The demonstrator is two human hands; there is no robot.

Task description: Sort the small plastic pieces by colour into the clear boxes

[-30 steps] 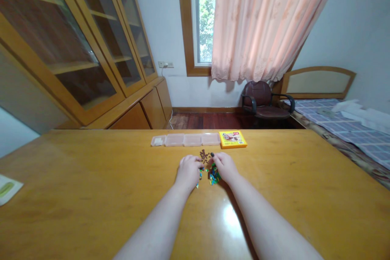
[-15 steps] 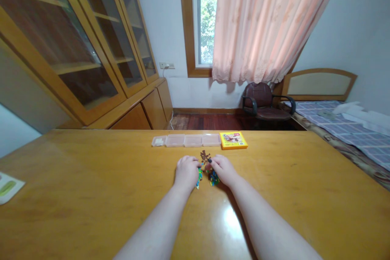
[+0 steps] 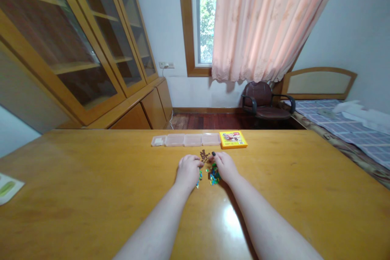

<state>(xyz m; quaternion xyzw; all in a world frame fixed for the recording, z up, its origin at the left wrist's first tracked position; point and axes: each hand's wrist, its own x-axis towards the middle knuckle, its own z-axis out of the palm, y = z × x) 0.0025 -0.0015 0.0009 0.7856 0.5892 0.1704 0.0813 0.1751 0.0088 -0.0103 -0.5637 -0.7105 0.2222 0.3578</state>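
Note:
My left hand [image 3: 188, 170] rests low on the table with its fingers curled inward. Small green, blue and yellow toy bricks [image 3: 200, 176] lie partly hidden along its inner side. My right hand [image 3: 226, 166] is curled over a mixed heap of small bricks [image 3: 214, 175], mostly blue, green and yellow. A small dark spot [image 3: 213, 154] shows at its fingers; whether it is a piece or part of the hand is unclear. Between and just beyond both hands lies a pile of small brown bricks [image 3: 204, 155]. Whatever the fingertips pinch is too small to make out.
Clear plastic trays [image 3: 175, 140] stand in a row beyond the hands, beside a yellow box [image 3: 233, 139]. A white item [image 3: 9, 189] lies at the table's left edge. Past the wooden table [image 3: 91, 195] are a chair [image 3: 261, 101], a bed and glass-door cabinets.
My right hand has shifted slightly away from me, and its fingers have drawn back from the middle gap. More of the brown pile and mixed heap shows. My left hand has barely moved.

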